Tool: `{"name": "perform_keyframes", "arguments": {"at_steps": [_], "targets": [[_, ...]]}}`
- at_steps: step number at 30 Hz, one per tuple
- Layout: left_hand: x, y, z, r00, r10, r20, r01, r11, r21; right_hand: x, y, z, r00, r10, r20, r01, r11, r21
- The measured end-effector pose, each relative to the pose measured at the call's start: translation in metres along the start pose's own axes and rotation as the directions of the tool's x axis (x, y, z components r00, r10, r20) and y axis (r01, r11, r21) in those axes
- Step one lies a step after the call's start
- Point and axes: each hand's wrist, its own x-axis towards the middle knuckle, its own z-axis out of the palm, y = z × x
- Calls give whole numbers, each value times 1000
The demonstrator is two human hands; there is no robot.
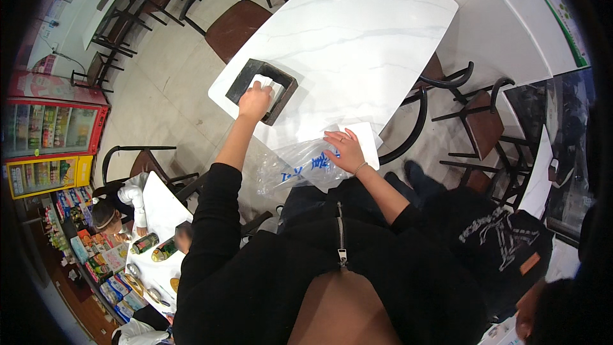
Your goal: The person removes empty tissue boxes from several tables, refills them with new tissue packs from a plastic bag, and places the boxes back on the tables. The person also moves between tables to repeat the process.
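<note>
My left hand (255, 102) reaches into a dark open-topped box (286, 100) near the left corner of a white marble-patterned table (354, 52). Its fingers are closed on a stack of white paper napkins (274, 90), part of which the hand hides. At the table's near edge, my right hand (346, 148) lies spread, palm down, on a clear plastic bag (292, 165) with blue print. White sheets, seemingly napkins (368, 141), show in and beside the bag under that hand. The bag hangs partly over the edge, towards my lap.
Chairs with brown seats (237, 26) and black frames stand around the table. A person in a black top (479, 244) is close on my right. At lower left, other people sit by a white table (160, 201) with bottles (145, 243). Drinks fridges (52, 129) stand at far left.
</note>
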Motion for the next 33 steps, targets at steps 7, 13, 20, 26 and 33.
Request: {"name": "perform_keyframes", "arguments": {"at_steps": [7, 13, 20, 26, 33], "targets": [[2, -13, -41, 984, -64, -169, 75, 995, 60, 11, 4, -7, 984, 90, -157, -52, 972, 231], [0, -33, -92, 982, -27, -186, 49, 992, 116, 27, -10, -11, 961, 130, -246, -65, 965, 255], [-8, -35, -132, 953, -104, -285, 134, 987, 91, 57, -33, -3, 950, 249, -189, -136, 873, 468], [-17, -33, -138, 957, -169, -236, 174, 985, 2, 74, -38, 0, 938, 347, 17, -279, 724, 631], [-15, -32, -116, 940, -99, -326, 165, 970, 180, 122, -44, 18, 968, 235, 91, -245, 793, 558]]}}
